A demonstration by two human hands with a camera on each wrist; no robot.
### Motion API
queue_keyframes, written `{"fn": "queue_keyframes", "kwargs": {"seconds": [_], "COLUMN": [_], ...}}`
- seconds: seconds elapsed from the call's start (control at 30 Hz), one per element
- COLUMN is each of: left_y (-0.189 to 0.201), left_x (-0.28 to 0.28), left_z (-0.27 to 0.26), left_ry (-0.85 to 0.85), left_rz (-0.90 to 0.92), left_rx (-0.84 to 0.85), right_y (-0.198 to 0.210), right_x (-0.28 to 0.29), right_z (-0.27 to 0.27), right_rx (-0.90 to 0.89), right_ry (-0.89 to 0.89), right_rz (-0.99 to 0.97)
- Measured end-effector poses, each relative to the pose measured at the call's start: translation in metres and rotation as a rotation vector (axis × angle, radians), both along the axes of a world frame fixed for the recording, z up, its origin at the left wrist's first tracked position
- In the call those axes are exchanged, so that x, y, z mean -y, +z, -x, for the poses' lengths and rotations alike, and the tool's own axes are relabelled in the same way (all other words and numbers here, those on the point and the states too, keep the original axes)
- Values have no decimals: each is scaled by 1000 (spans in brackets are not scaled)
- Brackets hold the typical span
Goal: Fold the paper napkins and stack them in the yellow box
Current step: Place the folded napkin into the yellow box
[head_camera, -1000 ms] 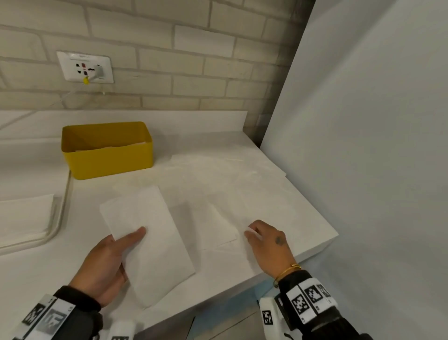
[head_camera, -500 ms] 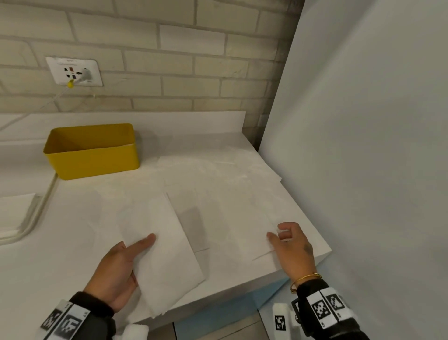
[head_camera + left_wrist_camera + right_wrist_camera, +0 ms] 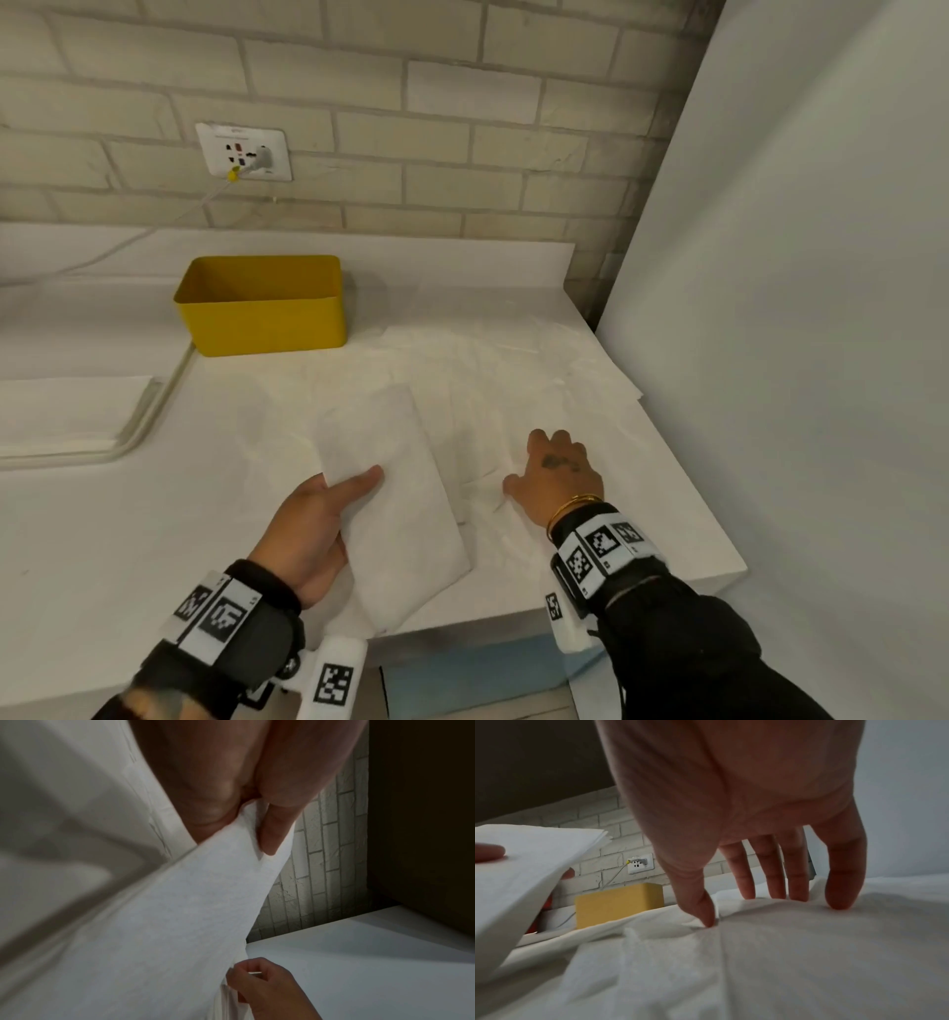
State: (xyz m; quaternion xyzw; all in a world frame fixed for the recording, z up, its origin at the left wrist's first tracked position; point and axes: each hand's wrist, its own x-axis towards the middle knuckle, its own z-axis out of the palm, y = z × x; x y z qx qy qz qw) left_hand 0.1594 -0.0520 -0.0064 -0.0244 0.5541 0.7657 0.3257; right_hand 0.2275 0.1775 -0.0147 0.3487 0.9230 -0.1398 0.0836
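On the white bench point(image 3: 128, 539) below the brick wall, the left hand point(image 3: 308, 534) pinches a folded napkin point(image 3: 395, 493) at the front edge while the right hand point(image 3: 557, 475), moved inward, now presses unclenched fingertips point(image 3: 839, 898) on loose napkins point(image 3: 488, 370), suggesting another fold before the yellow box point(image 3: 262, 308) at the back.

Both hands are bare. The left hand point(image 3: 313, 529) emerges from a black cuff beneath a dark grey wrist strap point(image 3: 226, 616) carrying white panels printed with black square fiducial markers; a white block point(image 3: 334, 681) with another such marker sticks out below the wrist. The right hand point(image 3: 557, 475) bears a small dark tattoo point(image 3: 557, 461) on its back and thin gold bangles point(image 3: 572, 506) at the wrist. Behind them sits a black band point(image 3: 606, 555) with white marker panels, then a long black sleeve point(image 3: 688, 652), a white marked tab hanging under it
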Motion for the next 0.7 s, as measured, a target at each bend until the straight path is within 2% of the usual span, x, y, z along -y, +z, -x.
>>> {"fn": "queue_keyframes", "kwargs": {"seconds": [0.4,0.47,0.53,0.63,0.7], "left_y": [2,2,1,-1,-2], "left_x": [-2,-2,0,3,4], "left_z": [13,16,19,25,27], "left_ry": [-13,-19,-30,-43,-66], "left_rz": [0,2,0,6,18], "left_rx": [-24,-28,-31,-28,-38], "right_y": [3,9,22,52,77], "right_x": [6,3,-3,-6,6], "right_z": [12,10,7,2,-1], "right_rx": [78,33,-104,-484,-745], "right_ry": [-4,-36,-104,-88,-21], "right_rz": [-95,-58,39,253,614]}}
